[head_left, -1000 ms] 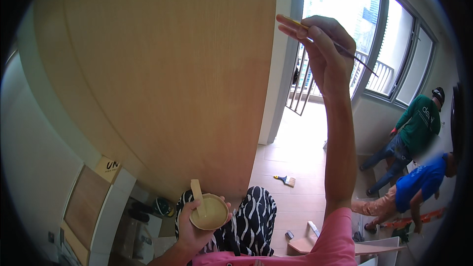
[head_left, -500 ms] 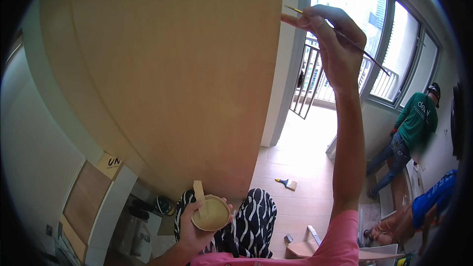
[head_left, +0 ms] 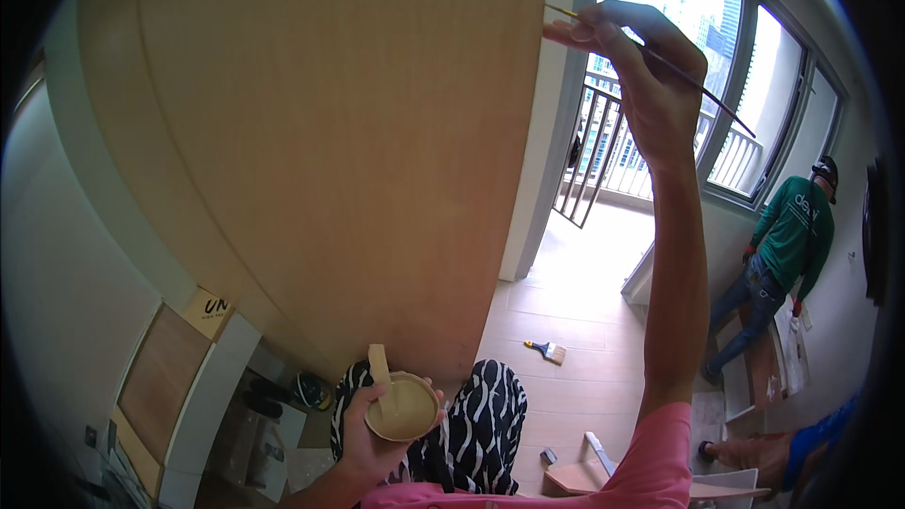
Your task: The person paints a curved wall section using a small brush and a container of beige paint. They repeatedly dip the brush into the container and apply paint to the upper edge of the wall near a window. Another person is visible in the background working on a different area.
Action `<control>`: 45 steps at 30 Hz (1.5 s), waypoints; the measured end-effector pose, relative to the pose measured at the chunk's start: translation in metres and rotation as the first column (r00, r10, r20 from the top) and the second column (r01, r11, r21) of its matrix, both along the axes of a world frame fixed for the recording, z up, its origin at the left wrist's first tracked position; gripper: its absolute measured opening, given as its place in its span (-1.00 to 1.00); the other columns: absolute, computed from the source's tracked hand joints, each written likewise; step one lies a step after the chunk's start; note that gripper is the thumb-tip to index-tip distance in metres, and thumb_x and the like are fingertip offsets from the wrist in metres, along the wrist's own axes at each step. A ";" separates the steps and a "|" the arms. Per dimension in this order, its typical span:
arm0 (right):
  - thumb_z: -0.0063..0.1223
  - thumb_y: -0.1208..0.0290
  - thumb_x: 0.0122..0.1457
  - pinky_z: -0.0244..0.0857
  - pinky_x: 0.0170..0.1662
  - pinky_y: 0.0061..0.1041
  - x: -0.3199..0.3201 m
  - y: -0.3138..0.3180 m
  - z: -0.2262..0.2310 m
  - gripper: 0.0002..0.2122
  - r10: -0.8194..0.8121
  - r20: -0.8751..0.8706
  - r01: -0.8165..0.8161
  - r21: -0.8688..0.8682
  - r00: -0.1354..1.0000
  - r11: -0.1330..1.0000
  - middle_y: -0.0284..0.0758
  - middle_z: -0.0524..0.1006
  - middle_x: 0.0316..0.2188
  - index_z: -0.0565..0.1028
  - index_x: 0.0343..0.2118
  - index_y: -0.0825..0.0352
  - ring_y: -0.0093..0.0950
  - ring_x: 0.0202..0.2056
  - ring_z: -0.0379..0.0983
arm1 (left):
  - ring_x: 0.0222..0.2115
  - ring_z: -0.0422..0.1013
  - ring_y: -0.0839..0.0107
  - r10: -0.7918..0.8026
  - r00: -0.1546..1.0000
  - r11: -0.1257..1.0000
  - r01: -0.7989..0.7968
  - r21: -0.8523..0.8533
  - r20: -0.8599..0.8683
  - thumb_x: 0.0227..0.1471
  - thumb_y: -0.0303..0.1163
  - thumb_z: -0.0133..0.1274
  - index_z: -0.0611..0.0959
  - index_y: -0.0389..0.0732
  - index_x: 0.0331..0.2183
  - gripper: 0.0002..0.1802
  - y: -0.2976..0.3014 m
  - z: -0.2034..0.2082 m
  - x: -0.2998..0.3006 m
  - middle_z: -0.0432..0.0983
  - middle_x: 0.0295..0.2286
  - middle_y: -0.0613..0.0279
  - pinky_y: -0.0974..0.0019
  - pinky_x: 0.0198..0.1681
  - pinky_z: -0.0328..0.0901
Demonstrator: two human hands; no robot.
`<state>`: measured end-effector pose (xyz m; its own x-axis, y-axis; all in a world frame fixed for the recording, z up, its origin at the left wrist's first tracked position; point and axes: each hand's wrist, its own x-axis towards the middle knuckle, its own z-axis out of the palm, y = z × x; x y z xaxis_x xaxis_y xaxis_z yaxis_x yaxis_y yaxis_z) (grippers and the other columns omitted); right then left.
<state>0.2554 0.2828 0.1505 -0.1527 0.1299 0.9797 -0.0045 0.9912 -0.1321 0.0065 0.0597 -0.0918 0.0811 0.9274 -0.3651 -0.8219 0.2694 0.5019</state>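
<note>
My right hand [head_left: 641, 66] is raised high and pinches a thin long-handled brush [head_left: 660, 58], whose tip touches the right edge of a tall light wooden panel [head_left: 339, 132]. Low in the view, my left hand [head_left: 368, 434] holds a small round cup [head_left: 403, 407] of beige paste with a flat stick [head_left: 380, 369] standing in it. Below the cup are my legs in black-and-white patterned trousers [head_left: 481, 424].
A wide paintbrush [head_left: 549, 350] lies on the tiled floor. A person in a green shirt [head_left: 787, 245] stands by the window at the right; another in blue [head_left: 811, 438] crouches at the lower right. White cabinet parts [head_left: 179, 386] stand at the lower left.
My right hand has stayed on the panel's edge with the brush while the view shifted. The person in blue has slid toward the lower right rim. The cup hand has held still.
</note>
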 end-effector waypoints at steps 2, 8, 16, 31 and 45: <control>0.05 0.56 0.21 0.51 -0.12 -0.49 0.003 0.000 0.000 -0.89 -0.030 0.020 0.029 0.008 0.999 1.000 -0.24 0.62 -0.37 0.57 -0.25 0.43 -0.31 -0.22 0.62 | -0.04 0.36 0.02 0.004 1.000 1.000 -0.004 0.002 0.001 0.05 -0.12 -0.05 0.53 -0.26 -0.15 -0.56 0.000 0.000 0.000 0.45 -0.12 0.01 -0.06 -0.04 0.30; 0.06 0.56 0.20 0.51 -0.14 -0.52 -0.001 -0.004 0.001 -0.90 0.024 -0.005 -0.024 -0.021 1.000 0.999 -0.26 0.62 -0.40 0.57 -0.27 0.42 -0.36 -0.22 0.62 | -0.05 0.37 0.02 0.004 1.000 1.000 -0.004 0.006 -0.012 0.03 -0.13 -0.05 0.53 -0.26 -0.15 -0.55 -0.001 -0.001 0.001 0.45 -0.12 0.00 -0.06 -0.05 0.31; 0.06 0.56 0.20 0.51 -0.14 -0.53 0.004 -0.005 0.002 -0.90 -0.022 0.045 0.022 0.016 0.999 1.000 -0.25 0.62 -0.39 0.57 -0.28 0.44 -0.37 -0.24 0.62 | -0.04 0.35 0.01 0.014 1.000 1.000 -0.014 -0.005 -0.007 0.04 -0.13 -0.05 0.52 -0.27 -0.15 -0.55 -0.001 -0.002 0.001 0.44 -0.12 -0.01 -0.06 -0.04 0.31; 0.07 0.55 0.19 0.51 -0.12 -0.50 0.001 0.001 0.002 -0.90 -0.044 0.033 0.044 0.013 0.998 0.999 -0.26 0.63 -0.39 0.58 -0.27 0.40 -0.41 -0.23 0.61 | -0.03 0.36 0.02 0.004 1.000 1.000 -0.003 -0.017 0.026 0.04 -0.13 -0.05 0.52 -0.27 -0.13 -0.55 0.003 -0.007 -0.002 0.44 -0.11 0.00 -0.06 0.01 0.30; 0.06 0.58 0.16 0.51 -0.15 -0.49 0.007 -0.005 -0.004 -0.92 -0.076 0.115 0.083 -0.054 0.990 0.995 -0.30 0.61 -0.40 0.59 -0.33 0.41 -0.50 -0.28 0.59 | 0.00 0.34 0.00 -0.014 1.000 1.000 0.014 -0.011 0.028 0.05 -0.13 -0.05 0.52 -0.24 -0.13 -0.57 0.001 -0.009 -0.001 0.44 -0.09 -0.01 -0.10 0.05 0.27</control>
